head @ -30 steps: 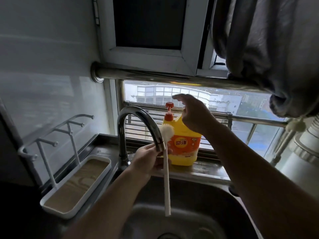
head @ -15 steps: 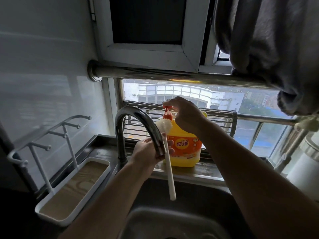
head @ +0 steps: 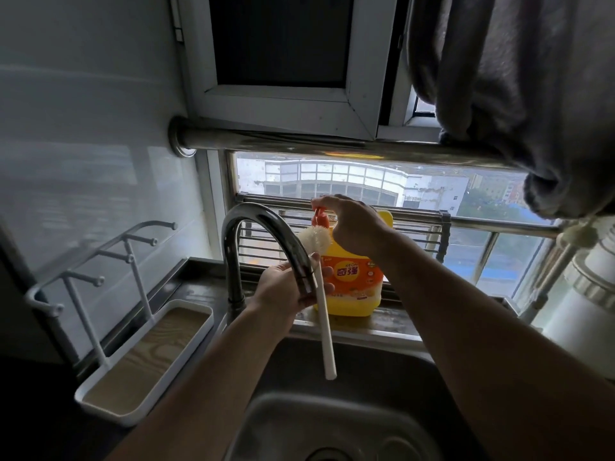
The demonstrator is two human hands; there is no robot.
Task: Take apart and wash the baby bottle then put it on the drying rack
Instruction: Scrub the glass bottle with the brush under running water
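Head view shows no baby bottle, whole or in parts; whether it lies low in the sink below the frame's edge cannot be told. The nearest thing to it is the bottle brush. The left hand holds it upright, grip clamped round the white handle below the bristle head, so that the fluffy tip sits just under the red pump of the yellow detergent bottle. The right hand lies on top of that pump, its fingers laid over it rather than wrapped round, a grip left apart for pressing down. By this placing, the step in hand looks like loading soap onto the bristles, with the scrubbing not yet begun. The curved faucet crosses in front of the left hand, and no water is seen running. The detergent bottle stands on the steel table behind the sink, close against the window bars. Off to the left, well apart from both hands, the white drying rack stands with its pegs upright.
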